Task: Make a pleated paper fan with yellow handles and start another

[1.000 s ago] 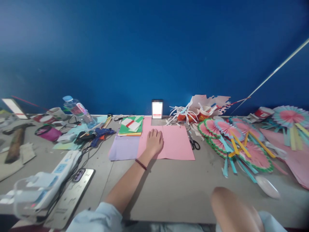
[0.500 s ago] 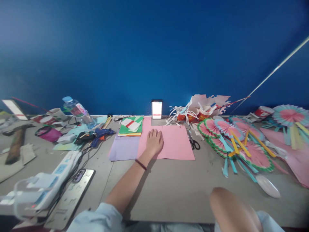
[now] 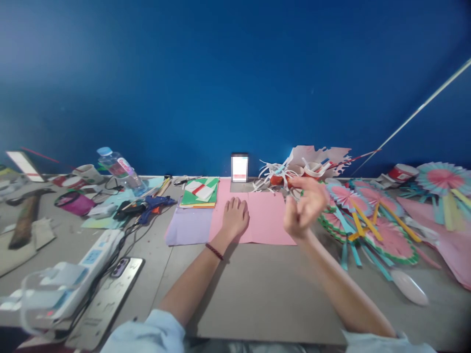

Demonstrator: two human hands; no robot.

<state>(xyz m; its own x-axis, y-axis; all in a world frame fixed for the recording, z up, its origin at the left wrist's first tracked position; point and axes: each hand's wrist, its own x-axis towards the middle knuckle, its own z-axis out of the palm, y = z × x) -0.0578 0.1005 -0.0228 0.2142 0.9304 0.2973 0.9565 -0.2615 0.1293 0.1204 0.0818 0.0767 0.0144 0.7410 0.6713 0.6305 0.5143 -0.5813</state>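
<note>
My left hand (image 3: 235, 215) lies flat, fingers stretched, on a pink sheet of paper (image 3: 268, 223) with a crease down its middle. Above the sheet's right edge hovers my right hand (image 3: 307, 203), thumb and fingers bent but apart, with nothing visible between them. It hides the spot where the black scissor handles showed. A purple sheet (image 3: 189, 228) sticks out on the left, under a small stack of green and other coloured papers (image 3: 189, 200). Pleated pink, blue and green paper fans (image 3: 392, 238) lie right of my right hand.
On the left are a power strip (image 3: 86, 269), a phone (image 3: 106, 304), a blue glue gun (image 3: 154, 206), a hammer (image 3: 27, 215) and a tilted water bottle (image 3: 119, 169). Paper cups (image 3: 312, 171) stand against the blue wall (image 3: 235, 88). A white spoon-shaped piece (image 3: 410, 287) lies at right.
My right hand has moved forward and up from the table's front edge to the pink sheet's right side, its fingers now showing. My left hand stays in place.
</note>
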